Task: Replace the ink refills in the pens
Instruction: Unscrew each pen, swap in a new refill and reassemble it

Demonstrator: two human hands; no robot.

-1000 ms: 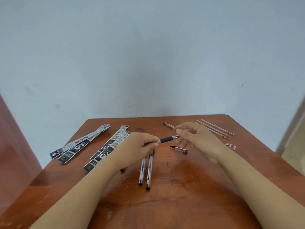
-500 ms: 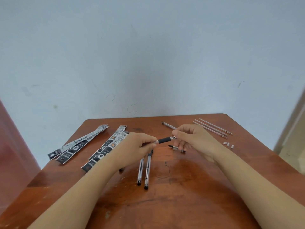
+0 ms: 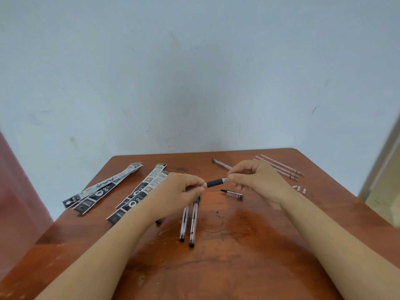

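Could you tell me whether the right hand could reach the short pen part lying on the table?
Probably, but not freely: the right hand pinches the black-grip pen, so its fingers are busy. The short pen part lies right beside it, nothing between them.

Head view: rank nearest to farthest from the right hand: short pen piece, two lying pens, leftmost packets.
1. Short pen piece: just below the right hand's fingers.
2. Two lying pens: centre, left of that hand.
3. Leftmost packets: far left.
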